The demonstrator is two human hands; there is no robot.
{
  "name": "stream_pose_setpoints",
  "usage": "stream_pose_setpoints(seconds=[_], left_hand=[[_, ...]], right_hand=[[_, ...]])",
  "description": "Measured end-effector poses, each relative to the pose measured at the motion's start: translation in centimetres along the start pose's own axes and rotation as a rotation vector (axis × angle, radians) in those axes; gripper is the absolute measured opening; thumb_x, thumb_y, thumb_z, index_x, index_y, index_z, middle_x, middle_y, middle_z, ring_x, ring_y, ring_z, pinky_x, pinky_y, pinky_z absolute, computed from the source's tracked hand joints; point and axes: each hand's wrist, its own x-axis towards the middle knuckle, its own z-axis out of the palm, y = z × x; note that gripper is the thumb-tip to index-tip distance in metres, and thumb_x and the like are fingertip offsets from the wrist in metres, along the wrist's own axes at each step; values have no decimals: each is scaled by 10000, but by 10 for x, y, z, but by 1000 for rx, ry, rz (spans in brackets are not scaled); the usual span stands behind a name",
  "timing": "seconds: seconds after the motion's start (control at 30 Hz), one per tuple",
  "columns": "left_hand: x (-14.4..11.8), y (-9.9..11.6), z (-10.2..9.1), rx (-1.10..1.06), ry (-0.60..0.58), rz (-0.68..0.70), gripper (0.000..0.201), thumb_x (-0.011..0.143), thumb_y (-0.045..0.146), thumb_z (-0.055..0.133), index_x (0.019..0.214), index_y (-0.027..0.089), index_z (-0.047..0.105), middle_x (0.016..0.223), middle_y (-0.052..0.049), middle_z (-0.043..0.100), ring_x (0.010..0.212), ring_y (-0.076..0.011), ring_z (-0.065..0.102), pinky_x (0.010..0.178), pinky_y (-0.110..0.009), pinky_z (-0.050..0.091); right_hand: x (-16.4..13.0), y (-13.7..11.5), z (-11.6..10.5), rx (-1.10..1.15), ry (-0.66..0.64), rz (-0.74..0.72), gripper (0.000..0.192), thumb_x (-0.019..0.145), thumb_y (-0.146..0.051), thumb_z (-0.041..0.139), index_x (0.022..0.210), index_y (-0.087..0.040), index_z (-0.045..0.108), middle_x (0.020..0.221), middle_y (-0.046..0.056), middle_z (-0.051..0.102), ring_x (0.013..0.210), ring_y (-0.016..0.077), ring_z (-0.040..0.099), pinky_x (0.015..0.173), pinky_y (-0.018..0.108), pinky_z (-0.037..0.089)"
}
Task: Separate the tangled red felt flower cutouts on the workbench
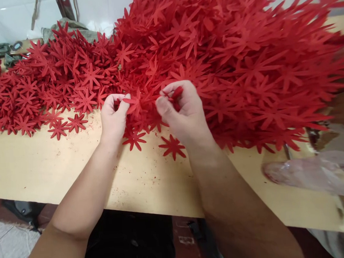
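My left hand (pixel 115 115) pinches a thin red flower-shaped cutout (pixel 137 103) by one petal between thumb and fingertips. Facing it, my right hand (pixel 184 108) is closed, thumb against fingers, with red petals (pixel 177 93) showing inside the curl; how many pieces it holds I cannot tell. Both hands hover at the front of a large pile of red flower cutouts (pixel 244 69), which rises behind and to the right. A lower heap of them (pixel 28 92) spreads to the left. Single cutouts lie on the table below my hands, one of them a star-like flower (pixel 172 146).
The pale wooden table (pixel 75 171) carries red crumbs near its front edge. A clear plastic bag (pixel 313 172) lies at the right. Green cloth (pixel 65 30) and a tan object with a round dial (pixel 19 46) sit at the back left, before a tiled wall.
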Motion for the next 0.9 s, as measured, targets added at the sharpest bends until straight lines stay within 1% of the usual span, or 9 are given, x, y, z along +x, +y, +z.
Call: stream_pose_setpoints(seconds=[0.07, 0.13, 0.2, 0.3, 0.37, 0.4, 0.53, 0.7, 0.9], left_hand=[[-4, 3, 3, 3, -12, -2, 206, 822, 272, 615, 679, 198, 487, 673, 38, 544, 639, -69, 508, 652, -210, 445], [-7, 4, 5, 4, -40, -21, 235, 813, 274, 628, 658, 195, 470, 632, 46, 510, 599, -64, 480, 615, -207, 431], [-9, 5, 7, 7, -76, -40, 251, 803, 277, 641, 646, 193, 464, 604, 52, 485, 570, -58, 456, 584, -200, 417], [-11, 6, 8, 4, -105, -42, 260, 796, 300, 653, 648, 192, 468, 594, 53, 477, 555, -54, 443, 560, -196, 402], [-11, 6, 7, 2, -108, -33, 268, 800, 332, 649, 654, 194, 470, 593, 52, 472, 555, -57, 446, 555, -202, 395], [-11, 6, 7, 1, -108, -30, 274, 802, 346, 646, 656, 195, 470, 593, 51, 468, 555, -58, 447, 556, -206, 395], [-10, 7, 6, 4, -124, -18, 312, 791, 384, 656, 642, 194, 459, 586, 50, 461, 556, -59, 448, 559, -211, 402], [-9, 10, 6, -33, -167, -27, 270, 748, 392, 701, 708, 197, 519, 639, 44, 528, 584, -57, 480, 576, -204, 427], [-8, 13, 4, -73, -287, -72, 189, 749, 352, 706, 751, 202, 590, 658, 35, 564, 660, -87, 561, 618, -229, 452]], right_hand=[[-6, -4, 6, -120, -31, -71, 380, 638, -426, 766, 836, -242, 500, 772, -32, 530, 628, 84, 482, 601, 256, 432], [-9, -2, 10, -214, -54, -114, 420, 566, -375, 815, 861, -238, 550, 850, -17, 587, 744, 125, 547, 709, 293, 465], [-8, 5, 11, -274, -65, -145, 383, 591, -337, 798, 895, -239, 586, 908, -5, 620, 832, 159, 573, 787, 332, 470], [-5, 12, 11, -301, -25, -173, 195, 702, -298, 710, 871, -238, 630, 877, 8, 640, 844, 169, 579, 820, 354, 467], [-3, 13, 10, -285, 9, -175, 97, 763, -304, 654, 828, -233, 653, 817, 16, 630, 806, 163, 573, 807, 350, 467], [-3, 13, 10, -268, 20, -170, 96, 782, -317, 636, 808, -229, 660, 791, 18, 619, 786, 159, 566, 793, 345, 467], [-1, 13, 9, -174, 30, -87, 213, 800, -404, 624, 711, -212, 644, 705, 5, 555, 706, 135, 519, 730, 317, 455], [0, 8, 7, -2, -17, 64, 361, 773, -493, 639, 579, -202, 547, 584, -24, 455, 610, 107, 463, 608, 269, 418], [0, 4, 4, 46, -72, 116, 435, 747, -537, 646, 530, -186, 508, 530, -37, 420, 537, 79, 410, 512, 243, 360]])
